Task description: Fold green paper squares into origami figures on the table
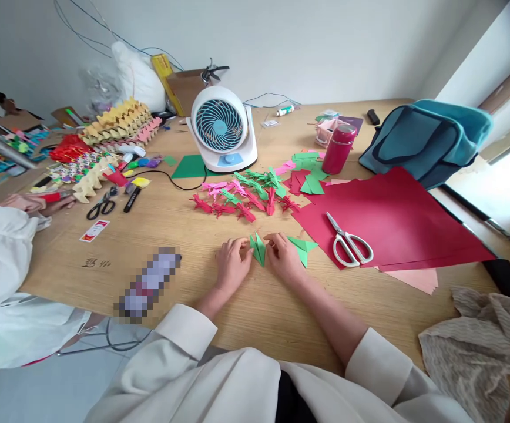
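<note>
Worktop [167, 217] has the fan [222, 126]; in front of it, my right hand [285, 255] is curled, can't tell if gripping. My left hand [232, 261] looks nearer, fingers pinching the paper [259, 249] between both hands, long axis roughly fanward.

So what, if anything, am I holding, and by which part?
The left hand touches the green folded paper at its left edge; the right hand is by its right edge. Whether either pinches it can't be told.
</note>
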The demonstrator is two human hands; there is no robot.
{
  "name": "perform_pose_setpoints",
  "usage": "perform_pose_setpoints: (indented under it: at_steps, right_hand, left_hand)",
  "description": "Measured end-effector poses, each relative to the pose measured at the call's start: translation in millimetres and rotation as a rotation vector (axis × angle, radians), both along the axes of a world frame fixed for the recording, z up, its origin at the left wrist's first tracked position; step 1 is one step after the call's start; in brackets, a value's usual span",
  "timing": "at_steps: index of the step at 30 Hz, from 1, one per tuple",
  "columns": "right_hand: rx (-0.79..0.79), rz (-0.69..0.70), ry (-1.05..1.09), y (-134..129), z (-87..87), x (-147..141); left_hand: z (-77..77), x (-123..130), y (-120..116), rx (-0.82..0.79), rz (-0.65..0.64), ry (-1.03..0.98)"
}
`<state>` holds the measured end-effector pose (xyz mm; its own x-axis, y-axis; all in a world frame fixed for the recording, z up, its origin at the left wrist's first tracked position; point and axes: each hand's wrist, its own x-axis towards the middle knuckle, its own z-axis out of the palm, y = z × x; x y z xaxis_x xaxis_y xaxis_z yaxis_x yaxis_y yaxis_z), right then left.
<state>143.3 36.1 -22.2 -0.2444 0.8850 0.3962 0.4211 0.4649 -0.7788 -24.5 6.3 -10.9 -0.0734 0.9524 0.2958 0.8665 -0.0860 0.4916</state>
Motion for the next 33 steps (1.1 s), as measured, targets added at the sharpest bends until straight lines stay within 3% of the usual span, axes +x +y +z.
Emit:
perform_pose_setpoints:
  at_steps: [7, 11, 14, 20, 24, 33]
  right_hand:
    - [-0.038, -0.035, 0.01, -2.5, 6.0, 2.3]
    - [-0.16, -0.041, 0.06, -4.1, 12.1, 4.5]
    - [-0.334, 0.027, 0.165, -6.5, 13.5, 6.4]
    - [-0.458, 0.064, 0.474, -11.3, 6.8, 6.6]
    - [-0.486, 0.085, 0.559, -13.5, 5.3, 6.5]
    - [-0.443, 0.133, 0.509, -18.6, 7.8, 9.4]
  left_hand:
    - [5.0, 0.9, 8.9, -0.066, -0.043, -0.042]
    - [8.3, -6.3, 12.9, -0.026, -0.269, -0.259]
    - [11.0, -8.3, 15.5, -0.117, -0.419, -0.351]
    - [13.5, 0.8, 12.0, -0.229, -0.377, -0.633]
    - [11.5, 4.7, 9.0, -0.3, -0.36, -0.864]
    - [12.3, 5.2, 9.1, -0.299, -0.346, -0.786]
